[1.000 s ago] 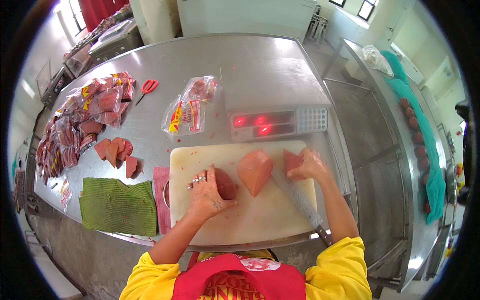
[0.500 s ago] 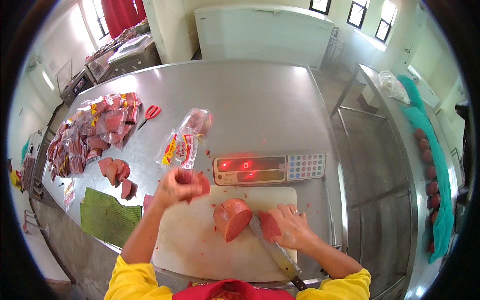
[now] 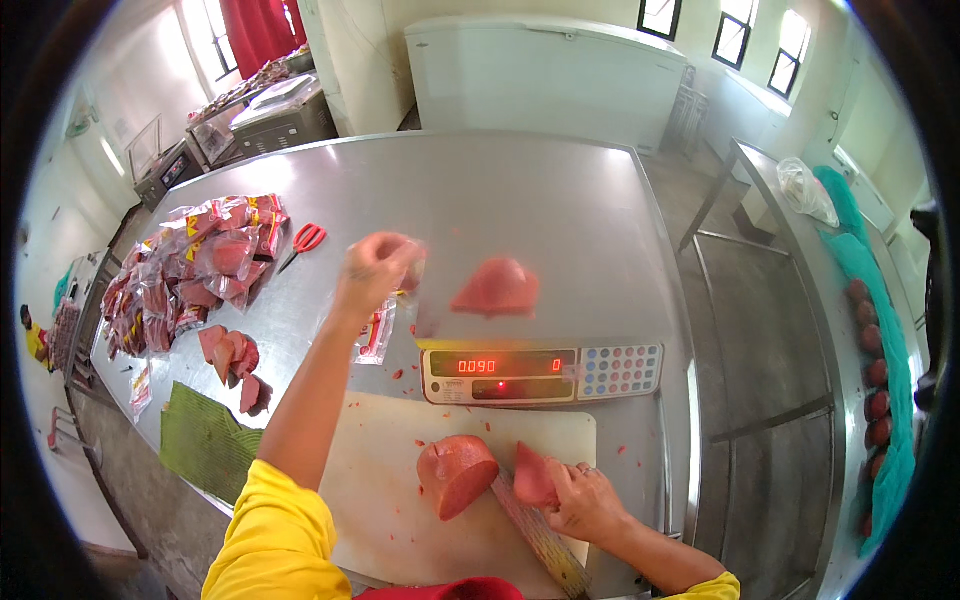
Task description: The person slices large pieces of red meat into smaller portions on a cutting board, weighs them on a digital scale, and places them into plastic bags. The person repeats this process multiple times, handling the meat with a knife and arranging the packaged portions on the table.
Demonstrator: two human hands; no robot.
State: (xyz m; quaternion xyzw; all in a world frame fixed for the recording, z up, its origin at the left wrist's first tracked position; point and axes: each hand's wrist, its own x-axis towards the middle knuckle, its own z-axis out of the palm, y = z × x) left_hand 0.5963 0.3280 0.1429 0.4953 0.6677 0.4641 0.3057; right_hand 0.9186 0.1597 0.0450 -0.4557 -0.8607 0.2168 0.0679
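Observation:
My right hand (image 3: 585,500) grips a pink end piece of cured meat (image 3: 535,476) over the cutting board, its fingers closed on the near edge. Alongside lies a long knife (image 3: 540,540), its blade smeared and its handle out of view. The larger rounded meat chunk (image 3: 457,474), cut face to the right, rests on the white cutting board (image 3: 375,500). My left hand (image 3: 383,265) is raised beyond the scale's left end, fingers curled and blurred; whether they touch anything cannot be made out. A blurred meat slice (image 3: 497,288) is over the flat pan of the digital scale (image 3: 500,388), whose display is lit.
Filled clear packs (image 3: 200,260) are heaped at the far left, beside red-handled scissors (image 3: 305,240). Loose meat slices (image 3: 230,355) and a green cloth (image 3: 205,440) lie nearer. Behind my left hand is a plastic bag (image 3: 375,335). A side table (image 3: 790,215) at right bears teal netting (image 3: 850,255) and round meats.
My left hand has moved forward from the board's far left corner, and a meat slice now appears over the scale pan. My right hand still holds its piece. The scale display has changed.

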